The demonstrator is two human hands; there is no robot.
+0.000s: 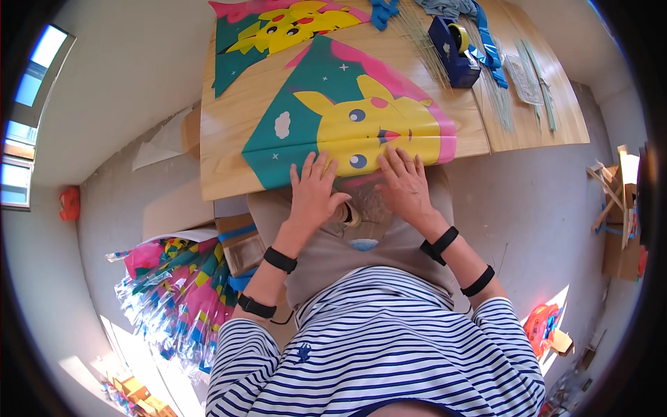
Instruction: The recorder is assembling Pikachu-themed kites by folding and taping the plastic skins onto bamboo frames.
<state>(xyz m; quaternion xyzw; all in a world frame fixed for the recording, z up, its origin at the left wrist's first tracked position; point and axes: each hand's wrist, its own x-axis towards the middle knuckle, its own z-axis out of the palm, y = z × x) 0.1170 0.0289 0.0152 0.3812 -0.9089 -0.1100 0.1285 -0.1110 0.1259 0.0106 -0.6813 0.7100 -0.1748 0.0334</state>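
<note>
A printed kite sheet [299, 118] lies on the wooden table in front of me, with a yellow cartoon face, a green field with a white cloud, and a pink border. A crease or fold line runs across it near its close edge. My left hand [313, 194] rests its outstretched fingertips on that edge, thumb apart and off the sheet. To its right, my right hand [404, 187] lays its fingers on the same edge beside the yellow face. Neither hand grips anything. Some clear film seems to hang below the edge between my hands, on my lap.
Another printed sheet [278, 31] lies at the table's far left. A blue tape dispenser [451, 59], thin rods [420, 42], green sticks [540, 83] and a clear plastic tray [521, 76] are at the far right. Many wrapped kites [184, 299] pile up beside me on the left.
</note>
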